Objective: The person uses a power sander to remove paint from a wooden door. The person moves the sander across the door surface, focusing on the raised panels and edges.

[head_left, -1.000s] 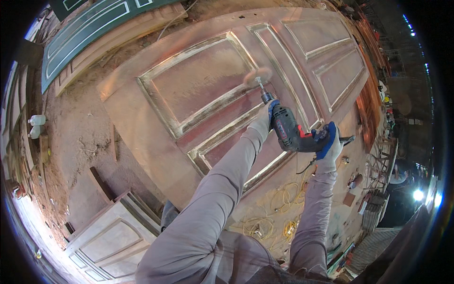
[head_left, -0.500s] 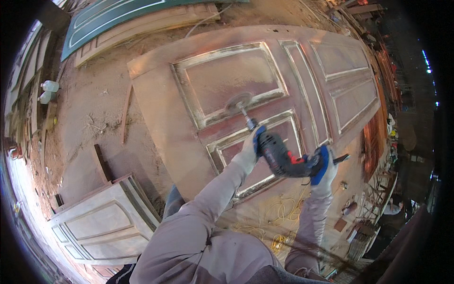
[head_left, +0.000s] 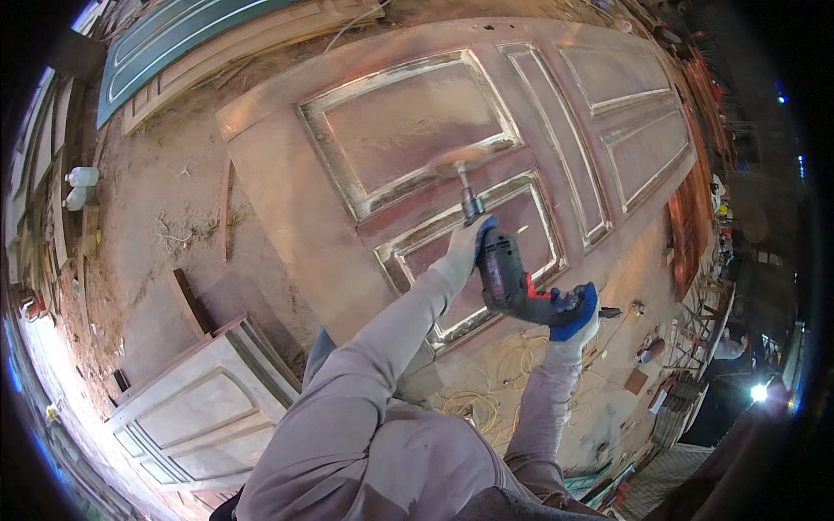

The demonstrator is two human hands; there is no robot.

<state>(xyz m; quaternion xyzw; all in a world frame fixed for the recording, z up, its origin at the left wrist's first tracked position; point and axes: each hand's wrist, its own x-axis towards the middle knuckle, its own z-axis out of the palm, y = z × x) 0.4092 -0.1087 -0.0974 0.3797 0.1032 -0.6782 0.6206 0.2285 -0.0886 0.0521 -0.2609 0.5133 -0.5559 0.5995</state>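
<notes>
A black-and-red power drill is gripped in both my gloved hands above a large reddish-brown panelled door. My left hand, in a blue-and-white glove, is wrapped round the drill's front, behind the chuck. My right hand, gloved alike, closes on the rear handle. From the chuck a shaft runs to a round disc, blurred as if spinning. It sits at the lower moulding of the upper-left panel, where pale worn wood shows along the edges. Dust covers the door's surface.
Pale panelled doors lean stacked at the lower left. A green door lies at the upper left, near white plastic jugs. A yellow cord coils on the ground below the door. Reddish timber is stacked along the right.
The drill and its disc have shifted right along the panel's lower moulding. Both hands still hold the drill. The door appears slightly higher in the view.
</notes>
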